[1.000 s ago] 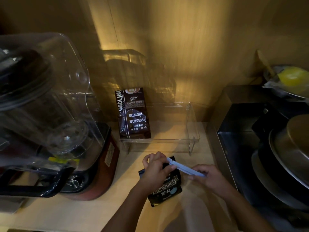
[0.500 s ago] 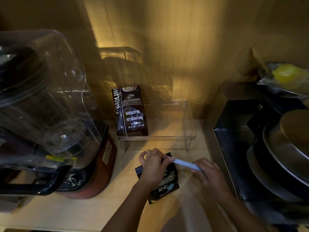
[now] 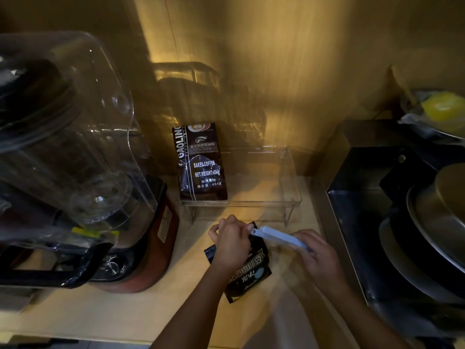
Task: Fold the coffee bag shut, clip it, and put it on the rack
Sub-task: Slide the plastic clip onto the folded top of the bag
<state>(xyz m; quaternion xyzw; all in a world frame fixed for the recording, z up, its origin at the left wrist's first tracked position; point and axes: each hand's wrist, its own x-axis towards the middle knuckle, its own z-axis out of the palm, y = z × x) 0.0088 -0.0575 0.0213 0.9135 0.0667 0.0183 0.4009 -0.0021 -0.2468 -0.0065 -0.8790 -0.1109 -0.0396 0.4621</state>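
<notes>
A small black coffee bag (image 3: 249, 273) lies on the wooden counter in front of a clear acrylic rack (image 3: 289, 202). My left hand (image 3: 230, 241) presses down on the bag's folded top edge. My right hand (image 3: 314, 250) grips the right end of a pale blue bag clip (image 3: 278, 235), whose left end reaches the fold by my left fingers. Whether the clip's jaws close over the fold is hidden by my fingers. A larger dark coffee bag (image 3: 200, 163) stands upright on the rack's left side.
A large blender (image 3: 75, 152) with a clear jug and red base fills the left. On the right a dark metal box (image 3: 364, 197) holds stacked pans (image 3: 432, 222); a yellow item in plastic (image 3: 442, 109) sits behind. The rack's right half is bare.
Both hands and the clip stay at the bag's top. The clip's left end has drawn closer to the fold under my left fingers. The camera view shifted slightly.
</notes>
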